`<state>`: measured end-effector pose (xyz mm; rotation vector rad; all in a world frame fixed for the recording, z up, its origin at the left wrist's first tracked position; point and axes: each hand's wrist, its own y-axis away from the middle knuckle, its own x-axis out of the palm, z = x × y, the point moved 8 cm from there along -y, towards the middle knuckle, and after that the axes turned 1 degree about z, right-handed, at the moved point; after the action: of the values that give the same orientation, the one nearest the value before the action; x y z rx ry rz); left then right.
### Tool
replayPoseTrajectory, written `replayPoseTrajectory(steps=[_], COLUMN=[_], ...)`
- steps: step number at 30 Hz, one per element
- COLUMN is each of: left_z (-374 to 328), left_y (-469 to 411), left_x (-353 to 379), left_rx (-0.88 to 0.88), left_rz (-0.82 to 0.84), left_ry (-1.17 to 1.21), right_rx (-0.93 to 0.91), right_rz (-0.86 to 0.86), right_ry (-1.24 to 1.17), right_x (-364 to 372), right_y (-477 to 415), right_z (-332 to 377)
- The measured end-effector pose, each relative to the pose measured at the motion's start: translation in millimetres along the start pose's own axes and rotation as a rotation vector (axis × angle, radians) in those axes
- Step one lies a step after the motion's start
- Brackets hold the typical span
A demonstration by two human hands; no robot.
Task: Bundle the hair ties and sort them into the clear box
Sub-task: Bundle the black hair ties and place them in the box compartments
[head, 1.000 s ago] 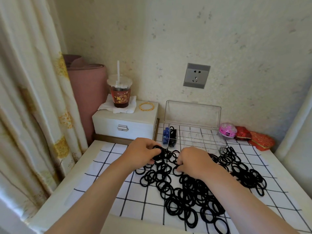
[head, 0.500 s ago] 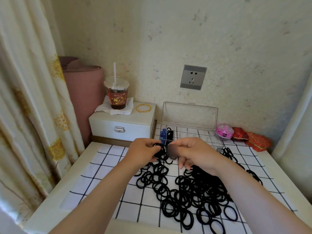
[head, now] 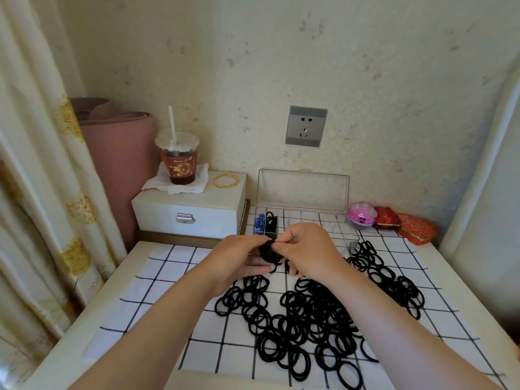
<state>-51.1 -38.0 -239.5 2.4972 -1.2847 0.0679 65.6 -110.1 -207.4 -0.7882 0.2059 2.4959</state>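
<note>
While they meet above the white black-gridded cloth (head: 157, 280), the left hand (head: 239, 260) and right hand (head: 306, 249) both pinch a small wad of black elastic hair ties (head: 268, 250) in curled fingers. Just behind, the clear plastic compartment box (head: 323, 219) stands open; its left cells hold blue items (head: 259, 222) and black ties (head: 271, 220). Loose black ties (head: 309, 319) cover the cloth.
</note>
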Motion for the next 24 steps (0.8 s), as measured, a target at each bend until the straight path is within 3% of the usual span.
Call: replayPoseTrajectory(steps=[8,10,15,19,24], left_z=[-0.8,-1.4,-7.0,-11.9,-23.2], left_y=[-3.8,-2.6,1.0,-0.3,0.8], left_x=[-7.8,-4.1,0.0,-7.1,-6.7], left_rx=[0.027,0.013,0.057,0.119,0.215], left_rz=[-0.021,0.034,0.078,-0.07,-0.087], left_ry=[-0.142,-0.131,-0.216,-0.311,-0.376], right_rx=[-0.059,0.015,0.226,0.294,0.312], right_rz=[-0.017,0.012,0.342,0.294,0.29], right_ry=[0.023,-0.083,-0.449,-0.558,-0.659], right_x=[-8.6,-9.5,12.6,13.2,16.2], right_y=[0.2,1.3,14.3,13.2,9.7], right_z=[4.1,-4.3,-19.3,-26.8,-24.4])
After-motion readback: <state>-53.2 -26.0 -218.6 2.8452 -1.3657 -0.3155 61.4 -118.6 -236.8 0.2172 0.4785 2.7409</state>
